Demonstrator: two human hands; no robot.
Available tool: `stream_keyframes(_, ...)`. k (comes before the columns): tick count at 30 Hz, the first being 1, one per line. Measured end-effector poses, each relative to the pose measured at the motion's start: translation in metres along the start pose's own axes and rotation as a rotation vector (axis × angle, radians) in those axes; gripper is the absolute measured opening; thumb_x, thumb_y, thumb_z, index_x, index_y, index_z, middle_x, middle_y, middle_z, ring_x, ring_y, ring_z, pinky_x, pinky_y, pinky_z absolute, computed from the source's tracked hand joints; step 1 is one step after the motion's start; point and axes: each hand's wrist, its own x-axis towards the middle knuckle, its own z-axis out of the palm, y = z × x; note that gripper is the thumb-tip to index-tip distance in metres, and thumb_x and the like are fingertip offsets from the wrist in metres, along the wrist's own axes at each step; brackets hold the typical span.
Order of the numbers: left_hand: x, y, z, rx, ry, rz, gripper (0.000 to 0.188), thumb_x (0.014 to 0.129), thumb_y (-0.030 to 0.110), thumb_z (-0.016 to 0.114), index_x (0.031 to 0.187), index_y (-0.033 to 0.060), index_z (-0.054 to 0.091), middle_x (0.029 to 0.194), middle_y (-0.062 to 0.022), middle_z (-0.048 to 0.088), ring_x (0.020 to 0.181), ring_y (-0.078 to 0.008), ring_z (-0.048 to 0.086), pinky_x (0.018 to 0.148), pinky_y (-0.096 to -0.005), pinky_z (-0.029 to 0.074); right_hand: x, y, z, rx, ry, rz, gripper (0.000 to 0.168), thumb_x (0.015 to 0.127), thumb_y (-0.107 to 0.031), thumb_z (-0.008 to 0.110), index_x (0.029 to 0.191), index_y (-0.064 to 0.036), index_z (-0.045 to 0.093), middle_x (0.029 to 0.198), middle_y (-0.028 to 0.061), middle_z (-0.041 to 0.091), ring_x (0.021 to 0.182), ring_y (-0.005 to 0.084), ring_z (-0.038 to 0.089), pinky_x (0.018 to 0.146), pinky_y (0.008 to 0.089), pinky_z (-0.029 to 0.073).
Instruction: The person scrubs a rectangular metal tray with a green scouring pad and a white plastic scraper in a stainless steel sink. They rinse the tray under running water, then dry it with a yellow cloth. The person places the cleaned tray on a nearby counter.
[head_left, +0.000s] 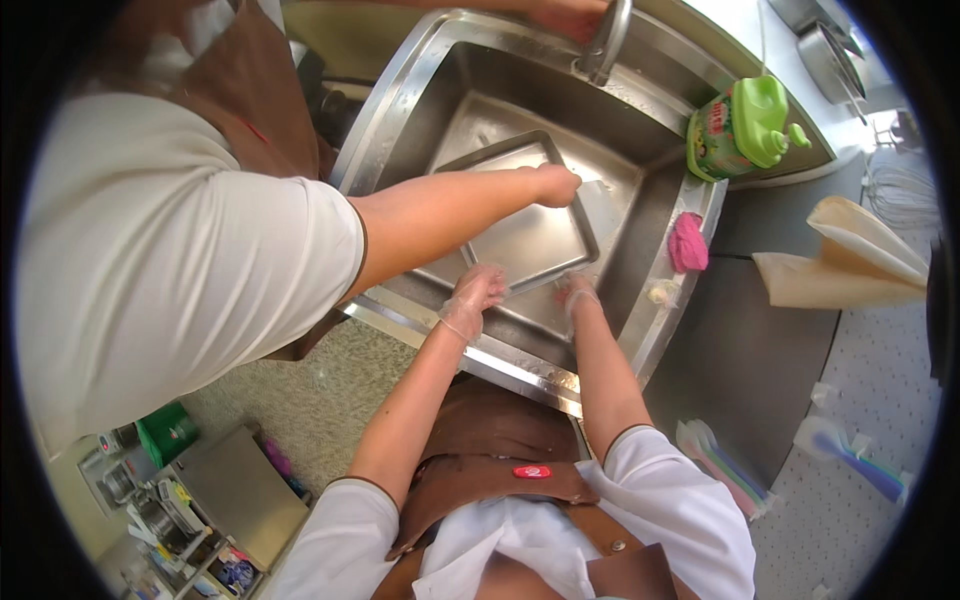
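Observation:
A shallow rectangular metal baking tray (529, 240) is held tilted inside a stainless steel sink (442, 360). My left hand (480, 295), in a clear plastic glove, grips the tray at its near left corner. At the near right part of the rim is my right hand (576, 291), gloved the same way, with its fingertips partly hidden at the tray's edge. A co-worker's bare hand (556, 185) is closed over the tray's right side; whether it touches the metal I cannot tell.
Beside the faucet (600, 56) is the co-worker's other hand (574, 16). A green detergent pump jug (739, 131) stands on the sink's right corner. A pink cloth (688, 242) and a small plastic-wrapped lump (661, 292) lie on the right ledge. The co-worker's sleeve (262, 240) crowds my left.

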Motion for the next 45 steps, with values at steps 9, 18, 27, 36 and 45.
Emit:
stream_keyframes(9, -0.044, 0.009, -0.005, -0.004, 0.018, 0.013, 0.031, 0.095, 0.032, 0.049, 0.109, 0.0060, 0.060, 0.101, -0.0071, 0.062, 0.089, -0.0161, 0.060, 0.080, -0.0319, 0.053, 0.034, 0.022, 0.015, -0.173, -0.129, -0.059, 0.032, 0.091, -0.032, 0.058, 0.099, -0.001, 0.059, 0.076, 0.0151, 0.062, 0.059, 0.0263, 0.061, 0.049, 0.0382, 0.051)
stream_keyframes(18, -0.219, -0.010, -0.064, -0.219, -0.050, 0.358, 0.022, 0.088, 0.030, 0.057, 0.092, 0.0079, 0.061, 0.082, -0.0006, 0.059, 0.075, -0.0114, 0.057, 0.066, -0.0259, 0.047, -0.070, -0.012, -0.051, 0.471, -0.788, 0.046, 0.024, 0.092, -0.017, 0.057, 0.109, 0.000, 0.064, 0.111, 0.0108, 0.067, 0.100, 0.0213, 0.063, 0.088, 0.0367, 0.052)
stream_keyframes(27, -0.323, -0.070, -0.234, -0.122, 0.069, 0.487, 0.029, 0.090, 0.041, 0.057, 0.101, 0.0140, 0.060, 0.084, 0.0063, 0.053, 0.081, -0.0077, 0.048, 0.068, -0.0251, 0.039, -0.299, 0.090, 0.092, 0.027, -1.115, 0.307, 0.033, 0.098, -0.022, 0.050, 0.068, -0.010, 0.055, 0.077, 0.0071, 0.067, 0.075, 0.0178, 0.064, 0.068, 0.0334, 0.052)
stream_keyframes(36, -0.404, -0.217, -0.453, -0.374, 0.303, 0.695, 0.052, 0.092, 0.043, 0.056, 0.132, 0.0095, 0.051, 0.116, 0.0004, 0.057, 0.101, -0.0122, 0.048, 0.084, -0.0289, 0.040, -0.468, 0.321, 0.295, -0.445, -1.116, 0.318, 0.021, 0.091, -0.020, 0.060, 0.073, -0.010, 0.056, 0.082, 0.0059, 0.064, 0.080, 0.0182, 0.063, 0.073, 0.0329, 0.054)
stream_keyframes(45, -0.534, -0.245, -0.630, -0.656, 0.415, 0.910, 0.040, 0.096, 0.029, 0.051, 0.129, 0.0071, 0.054, 0.119, -0.0047, 0.061, 0.105, -0.0147, 0.058, 0.094, -0.0295, 0.044, -0.546, 0.448, 0.443, -0.499, -1.110, 0.567, 0.016, 0.090, -0.017, 0.059, 0.078, -0.005, 0.058, 0.078, 0.0090, 0.059, 0.079, 0.0230, 0.058, 0.076, 0.0367, 0.051)
